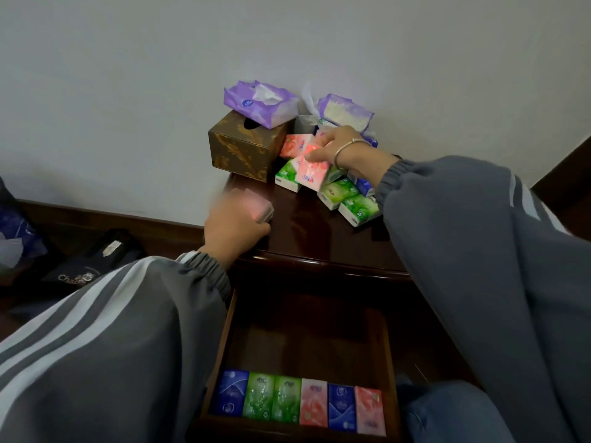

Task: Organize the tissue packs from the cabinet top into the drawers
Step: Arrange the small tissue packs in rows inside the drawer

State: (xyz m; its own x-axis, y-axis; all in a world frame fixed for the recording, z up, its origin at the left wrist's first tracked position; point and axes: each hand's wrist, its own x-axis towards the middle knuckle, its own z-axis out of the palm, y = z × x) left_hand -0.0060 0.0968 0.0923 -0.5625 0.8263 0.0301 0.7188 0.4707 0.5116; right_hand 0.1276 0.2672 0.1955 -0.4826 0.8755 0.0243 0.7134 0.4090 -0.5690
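Now, head view: left hand (236, 225) blurred, fingers curled round pink pack (260, 210) just above cabinet top (303, 238), near its left edge. Right hand (332, 143), bracelet (347, 151) on wrist, pinches second pink pack (311, 175) atop pile of green, blue, pink packs (339, 190) beside brown tissue box (246, 148). Drawer (391, 356) open below; row of six packs (297, 401) along its front: blue, green, green, pink, blue, pink.
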